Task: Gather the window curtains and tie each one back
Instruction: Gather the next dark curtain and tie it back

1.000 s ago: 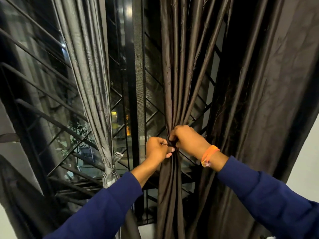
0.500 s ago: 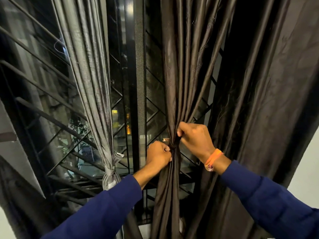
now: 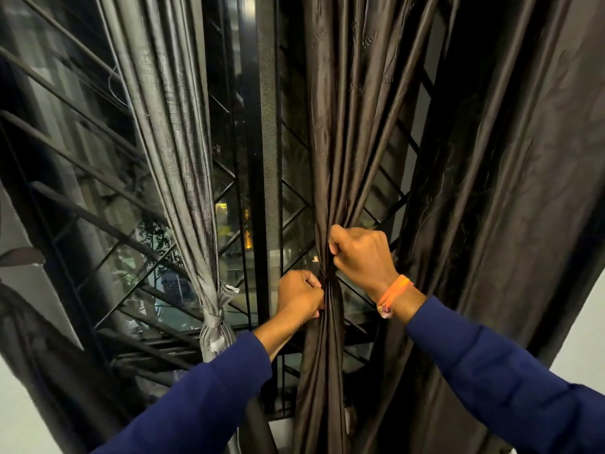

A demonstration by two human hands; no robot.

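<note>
Both hands are on the dark brown curtain (image 3: 330, 165) in the middle of the window, right at the pinched-in waist where the folds bunch together. Left hand (image 3: 299, 298) sits on the left side of the bunch, a bit lower, fingers curled tight into a fist w/ the knuckles pressed against the fabric; looks like it's gripping a strand there but can't tell exactly what's inside the fist. Right hand (image 3: 361, 255) is on the right side and higher, fingers (image 3: 334, 240) hooked closed around the gathered folds just above the pinch, orange wristband (image 3: 391, 294) on that wrist. The cloth fans out above the hands and hangs narrow below them. Off to the left, the grey curtain (image 3: 170, 142) is already knotted w/ its tie (image 3: 217, 316) low down. Metal grille (image 3: 98, 204) and glass behind everything, another dark curtain (image 3: 510, 191) hanging loose on the right.
</note>
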